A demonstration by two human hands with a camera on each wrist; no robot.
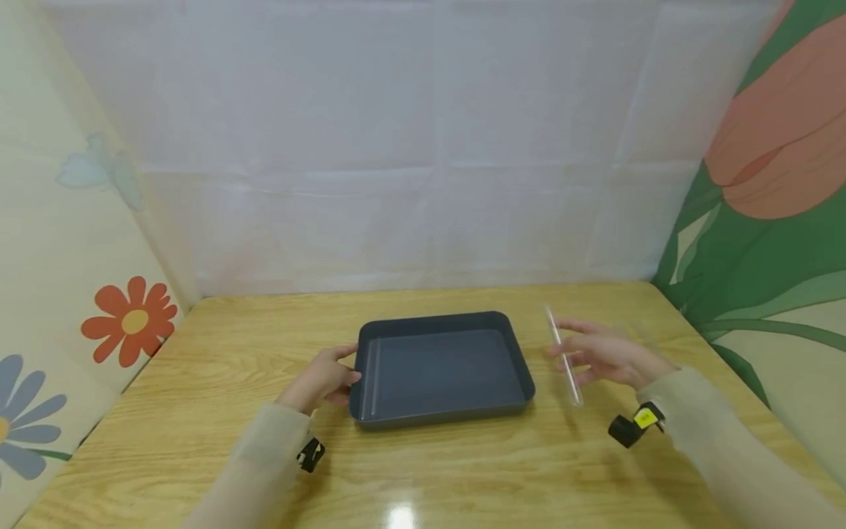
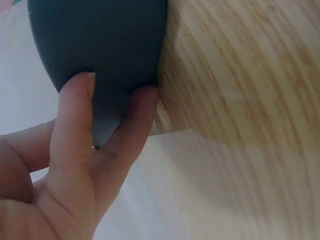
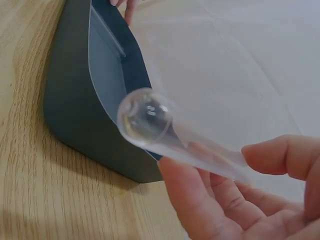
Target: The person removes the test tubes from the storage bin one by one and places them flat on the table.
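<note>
A dark grey rectangular tray (image 1: 443, 371) with raised walls lies on the wooden table. At its left end is my left hand (image 1: 327, 376); in the left wrist view, extended fingertips (image 2: 80, 85) press against the outside of the tray's wall (image 2: 105, 40). To the right of the tray, my right hand (image 1: 611, 356) holds a clear test tube (image 1: 563, 356) between thumb and fingers, tilted and above the table. In the right wrist view, the rounded end of the tube (image 3: 145, 117) points toward the camera and overlaps the tray's rim.
The wooden table (image 1: 218, 367) ends at a white cloth backdrop (image 1: 396, 147). Flower-printed panels stand at the left (image 1: 79, 220) and right (image 1: 780, 184). Each wrist wears a small black camera, one of them on the right sleeve (image 1: 628, 430).
</note>
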